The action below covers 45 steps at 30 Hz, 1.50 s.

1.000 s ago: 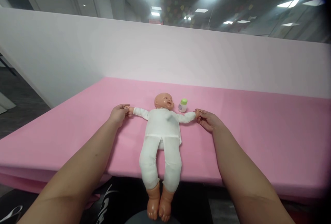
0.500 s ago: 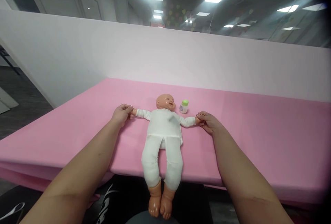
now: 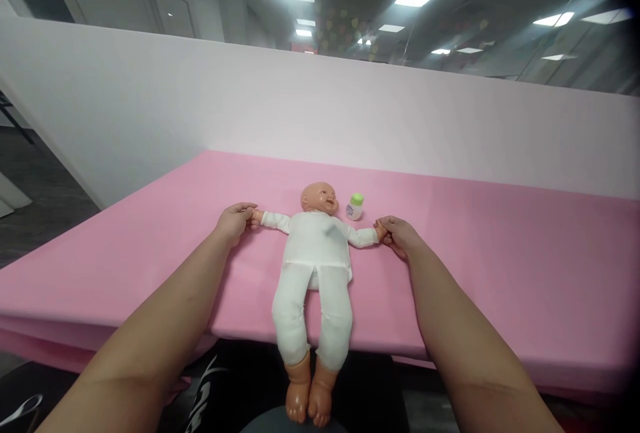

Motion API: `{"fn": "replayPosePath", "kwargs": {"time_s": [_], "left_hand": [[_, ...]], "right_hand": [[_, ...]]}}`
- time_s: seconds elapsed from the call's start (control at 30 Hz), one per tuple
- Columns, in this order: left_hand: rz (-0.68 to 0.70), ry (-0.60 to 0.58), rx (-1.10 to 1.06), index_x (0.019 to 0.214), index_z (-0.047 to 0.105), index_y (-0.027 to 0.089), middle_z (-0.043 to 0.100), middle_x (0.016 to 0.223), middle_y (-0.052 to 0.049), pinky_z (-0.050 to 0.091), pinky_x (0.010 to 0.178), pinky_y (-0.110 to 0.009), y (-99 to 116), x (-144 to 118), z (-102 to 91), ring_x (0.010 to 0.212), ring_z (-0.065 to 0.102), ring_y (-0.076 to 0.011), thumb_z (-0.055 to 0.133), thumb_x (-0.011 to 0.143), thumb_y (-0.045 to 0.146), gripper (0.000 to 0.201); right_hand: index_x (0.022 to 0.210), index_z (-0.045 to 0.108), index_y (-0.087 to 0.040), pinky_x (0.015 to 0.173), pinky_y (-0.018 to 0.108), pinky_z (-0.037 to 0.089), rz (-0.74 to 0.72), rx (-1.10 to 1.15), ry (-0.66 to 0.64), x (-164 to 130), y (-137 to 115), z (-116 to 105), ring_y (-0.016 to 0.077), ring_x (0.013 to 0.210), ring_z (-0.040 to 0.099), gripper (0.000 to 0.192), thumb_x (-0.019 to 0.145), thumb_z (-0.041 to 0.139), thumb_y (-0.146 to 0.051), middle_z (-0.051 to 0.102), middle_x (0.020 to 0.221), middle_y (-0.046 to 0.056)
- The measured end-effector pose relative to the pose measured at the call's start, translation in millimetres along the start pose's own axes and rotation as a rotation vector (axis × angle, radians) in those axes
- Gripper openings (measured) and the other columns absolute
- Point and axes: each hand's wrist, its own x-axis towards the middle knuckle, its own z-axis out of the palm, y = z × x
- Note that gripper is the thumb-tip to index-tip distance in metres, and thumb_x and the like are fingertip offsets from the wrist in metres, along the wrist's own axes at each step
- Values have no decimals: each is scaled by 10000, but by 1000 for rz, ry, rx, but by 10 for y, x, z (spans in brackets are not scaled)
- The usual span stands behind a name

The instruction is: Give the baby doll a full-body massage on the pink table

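Doll (image 3: 315, 253) lies face-up between both hands, left hand (image 3: 234, 222) and right hand (image 3: 397, 235) pinching its outstretched wrists

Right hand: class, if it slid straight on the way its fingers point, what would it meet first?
The right hand points left along the doll's sleeve, so probably the doll's torso first; the small bottle lies farther back.

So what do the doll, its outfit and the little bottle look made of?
Doll: head and feet glossy, likely moulded plastic or vinyl. Outfit: matte white fabric, creased, limp legs. Bottle: smooth white plastic by the look, green cap.
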Motion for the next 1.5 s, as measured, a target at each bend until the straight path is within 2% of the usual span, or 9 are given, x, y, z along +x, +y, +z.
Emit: {"fn": "replayPosePath", "kwargs": {"time_s": [0.2, 0.47, 0.63, 0.77, 0.97, 1.1, 1.2, 1.3, 1.5], "left_hand": [[-22, 4, -16, 1074, 698, 125, 703, 796, -91, 602, 597, -304, 0, 15, 10, 547, 661, -140, 711, 769, 91, 308], [-14, 33, -66, 1032, 671, 118, 678, 776, -64, 589, 582, -294, 22, -23, 30, 574, 669, -150, 791, 686, 84, 367], [27, 1, -55, 904, 663, 139, 654, 692, -36, 540, 519, -271, 7, -24, 6, 497, 605, -125, 846, 684, 221, 298], [36, 18, -27, 862, 669, 144, 657, 696, -42, 530, 505, -263, -6, -11, -5, 515, 607, -130, 855, 701, 316, 300], [16, 62, -37, 890, 686, 131, 651, 723, -44, 540, 505, -266, 3, -13, 22, 508, 594, -117, 801, 740, 245, 220], [6, 95, -32, 948, 687, 111, 653, 735, -52, 547, 495, -274, 42, -39, 61, 505, 601, -123, 739, 741, 141, 216], [-9, 105, -25, 988, 687, 99, 662, 737, -62, 557, 497, -278, 68, -46, 80, 510, 612, -130, 717, 728, 93, 261], [-35, 119, -25, 1048, 688, 81, 673, 742, -81, 568, 508, -281, 68, -28, 81, 528, 630, -140, 706, 728, 67, 321], [-36, 132, -54, 1153, 663, 74, 680, 777, -85, 580, 537, -285, 31, -1, 61, 547, 645, -140, 701, 732, 34, 425]], "right_hand": [[929, 728, -174, 627, 276, 543, 46, 39, -120, -101, -85, -24, 173, 763, 623, 212, 754, 825, -244, 700, 928, 86], [975, 703, -184, 637, 271, 478, 26, 18, -297, -176, -122, -92, 137, 699, 560, 312, 724, 879, -242, 677, 907, 45], [860, 641, -186, 608, 263, 430, 37, -37, -286, -188, -125, -79, 131, 673, 538, 323, 700, 906, -280, 622, 797, 6], [809, 597, -182, 534, 229, 346, 52, -41, -245, -174, -118, -44, 87, 574, 419, 360, 730, 894, -371, 526, 687, -34], [763, 591, -169, 491, 217, 322, 88, -74, -158, -139, -105, 0, 70, 534, 342, 370, 768, 856, -427, 469, 649, -41], [755, 625, -154, 466, 207, 337, 90, -58, -124, -120, -100, 8, 72, 542, 361, 279, 773, 832, -339, 488, 672, -18], [869, 696, -151, 444, 200, 355, 90, -41, -80, -105, -100, 4, 88, 573, 425, 178, 773, 789, -268, 575, 770, 32], [1000, 735, -157, 454, 209, 414, 120, -11, -57, -106, -109, -3, 118, 627, 511, 253, 748, 748, -179, 644, 886, 83], [984, 761, -142, 644, 287, 549, 119, 31, -192, -176, -133, -11, 209, 829, 613, 238, 749, 721, -161, 679, 980, 121]]}}
